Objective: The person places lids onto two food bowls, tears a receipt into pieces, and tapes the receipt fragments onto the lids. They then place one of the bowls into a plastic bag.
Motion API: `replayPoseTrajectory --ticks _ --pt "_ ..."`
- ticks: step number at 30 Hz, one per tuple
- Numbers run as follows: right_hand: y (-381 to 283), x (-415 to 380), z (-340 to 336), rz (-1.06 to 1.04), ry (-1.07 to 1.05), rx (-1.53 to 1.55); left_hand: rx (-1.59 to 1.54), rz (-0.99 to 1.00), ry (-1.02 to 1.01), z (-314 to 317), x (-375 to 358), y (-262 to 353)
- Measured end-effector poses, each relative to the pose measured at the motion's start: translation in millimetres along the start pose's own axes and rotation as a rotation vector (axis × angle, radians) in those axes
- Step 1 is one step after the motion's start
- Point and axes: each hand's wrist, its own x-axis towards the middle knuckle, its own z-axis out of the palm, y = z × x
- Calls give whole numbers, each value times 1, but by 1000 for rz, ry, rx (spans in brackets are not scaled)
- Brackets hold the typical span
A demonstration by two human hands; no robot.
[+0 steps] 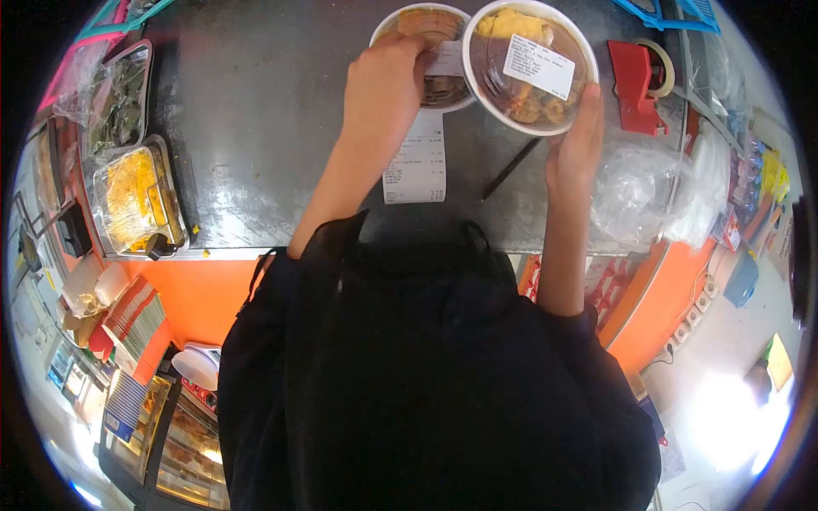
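Note:
My right hand grips the edge of a round takeaway bowl with a white rim and clear lid. Yellow and brown food shows inside it, and a printed label sits on its lid. This bowl is tilted and overlaps a second lidded bowl to its left. Over that second bowl, my left hand has its fingers closed at the edge of a white label, partly hidden by hand and bowl. Below lie a printed receipt and a black pen.
A red tape dispenser and clear plastic bags are on the right of the grey counter. On the left stand a wrapped tray of yellow food and a tray with dark green leaves.

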Motion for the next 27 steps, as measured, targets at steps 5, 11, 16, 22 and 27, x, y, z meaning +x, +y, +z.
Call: replayPoseTrajectory --ticks 5,11,16,22,27 --pt "2 0 -1 0 -10 4 43 -52 -98 -3 10 -7" --pt "0 0 -1 -8 -13 -43 -90 -159 -286 -5 26 -24" --pt "1 0 -1 22 18 -13 -121 -131 -340 -3 25 -26" --pt "-1 -2 1 27 10 -19 -52 30 -54 3 6 -5" --pt "-2 -3 -1 44 -1 -54 -45 34 -31 1 0 0"
